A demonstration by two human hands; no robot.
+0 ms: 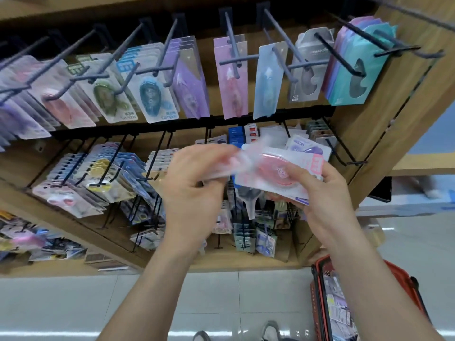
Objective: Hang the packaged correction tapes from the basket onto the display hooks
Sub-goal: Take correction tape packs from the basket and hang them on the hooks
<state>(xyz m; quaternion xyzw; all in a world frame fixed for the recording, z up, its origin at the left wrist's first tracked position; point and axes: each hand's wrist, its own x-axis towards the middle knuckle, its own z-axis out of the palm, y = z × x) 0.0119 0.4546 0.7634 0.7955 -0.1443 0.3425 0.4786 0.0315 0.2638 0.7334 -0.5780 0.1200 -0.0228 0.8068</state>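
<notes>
The right hand (pixel 327 193) has its fingers curled around a small stack of correction tape packs (pixel 278 173), with a pink one on top. Its thumb lies across the front. The left hand (pixel 194 183) pinches another pink pack (pixel 229 163) just beside the stack. That pack is blurry, so I cannot tell if it touches the others. Both hands are up in front of the lower row of the wooden shelf (pixel 369 114). Above them, long dark hooks (pixel 280 33) stick out with purple, pink, blue and green packs hanging on them. Down by the right arm, a red basket (pixel 317 303) sits on the pale floor with more packs inside.
</notes>
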